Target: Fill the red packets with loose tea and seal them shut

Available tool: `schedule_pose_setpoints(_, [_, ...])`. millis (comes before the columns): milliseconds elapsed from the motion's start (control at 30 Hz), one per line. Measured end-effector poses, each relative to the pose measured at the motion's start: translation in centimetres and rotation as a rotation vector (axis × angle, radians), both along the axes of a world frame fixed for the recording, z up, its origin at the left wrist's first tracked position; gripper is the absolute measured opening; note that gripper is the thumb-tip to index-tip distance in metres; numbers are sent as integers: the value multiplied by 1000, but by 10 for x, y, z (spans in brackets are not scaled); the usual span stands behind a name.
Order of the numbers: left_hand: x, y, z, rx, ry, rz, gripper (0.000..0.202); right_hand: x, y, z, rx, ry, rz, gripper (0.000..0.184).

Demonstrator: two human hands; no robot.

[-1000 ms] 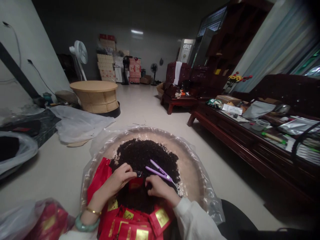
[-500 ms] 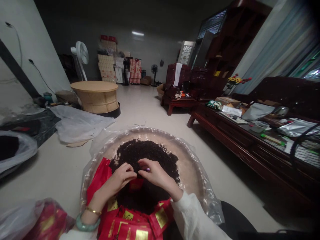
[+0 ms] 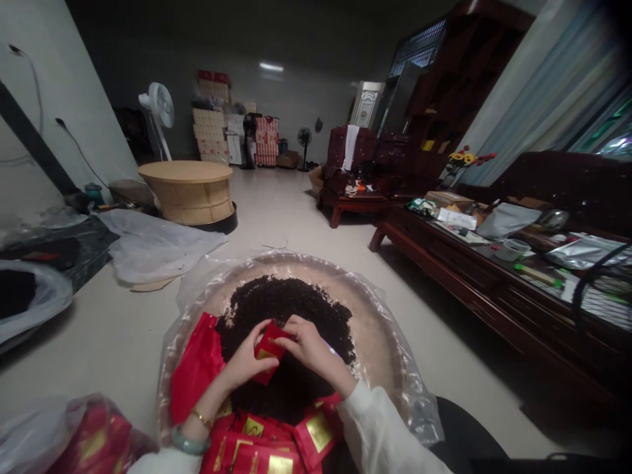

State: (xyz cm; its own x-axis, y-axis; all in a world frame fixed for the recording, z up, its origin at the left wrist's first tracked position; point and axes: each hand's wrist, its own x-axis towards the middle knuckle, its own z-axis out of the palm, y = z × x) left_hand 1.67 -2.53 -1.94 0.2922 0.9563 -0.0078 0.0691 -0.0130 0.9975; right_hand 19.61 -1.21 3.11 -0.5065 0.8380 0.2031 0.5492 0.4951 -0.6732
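Head view: both hands have risen and closed in on a small red packet (image 3: 270,342), which half a second ago lay lower and mostly hidden. It now tilts above the dark heap (image 3: 291,296), near the middle of the round tray (image 3: 378,342); take the tray as a dial, twelve farthest away. The left hand (image 3: 247,361) is clamped on the packet, thumb across its glossy front; the right hand (image 3: 311,345) pinches its upper edge at about one o'clock, fingertips partly hidden.

The heap is coarse and shreddy, ragged at its outline. A smooth, creased red bag (image 3: 196,368) leans at nine o'clock, and flat red pouches (image 3: 261,455) with shiny gold panels overlap at six. Crinkled clear plastic (image 3: 424,408) wraps the rim. Between heap and rim, smooth tan tray bottom shows from two to four. Beyond the rim, pale floor (image 3: 301,224) stretches at twelve, between a drum-shaped stand (image 3: 192,197) at eleven and a dark wooden table (image 3: 444,263) at two.
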Motion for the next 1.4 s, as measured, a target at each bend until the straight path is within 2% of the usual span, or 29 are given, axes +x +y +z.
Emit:
schedule_pose_setpoints(100, [12, -8, -13, -265, -68, -52, 52, 3, 3, -3, -46, 39, -114, 9])
schedule_pose_setpoints(200, [22, -16, -17, -361, -106, -62, 41, 1, 5, -10, -55, -17, -279, 16])
schedule_pose_setpoints(333, [28, -21, -17, -394, -136, -84, 49, -5, 9, -23, -84, -62, -338, 20])
schedule_pose_setpoints(467, [28, -23, -20, -465, -186, -57, 59, -1, 18, -38, -95, 90, -399, 15])
schedule_pose_setpoints(533, [26, -22, -24, -472, -216, -25, 61, 9, 22, -46, -74, 90, -443, 20])
schedule_pose_setpoints(733, [25, -19, -36, -507, -288, 89, 59, 38, 19, -71, -131, -467, -374, 59])
schedule_pose_setpoints(800, [25, -19, -38, -520, -300, 90, 56, 39, 16, -77, -104, -514, -381, 56])
schedule_pose_setpoints(867, [25, -19, -38, -523, -307, 82, 55, 40, 17, -81, -104, -471, -385, 49])
schedule_pose_setpoints(967, [25, -21, -37, -539, -299, 85, 55, 45, 23, -79, -179, -254, -422, 44])
schedule_pose_setpoints(1033, [24, -21, -37, -548, -296, 91, 54, 53, 28, -70, -283, -35, -439, 42])
schedule_pose_setpoints(1133, [24, -21, -38, -544, -296, 91, 51, 67, 33, -51, -496, 213, -326, 45])
schedule_pose_setpoints(1200, [25, -21, -40, -540, -287, 84, 51, 71, 33, -39, -569, 242, -222, 47])
schedule_pose_setpoints(1267, [26, -20, -42, -535, -274, 75, 51, 68, 32, -32, -573, 197, -174, 43])
schedule_pose_setpoints(1400, [28, -21, -45, -522, -244, 44, 52, 47, 29, -32, -582, 111, -127, 29])
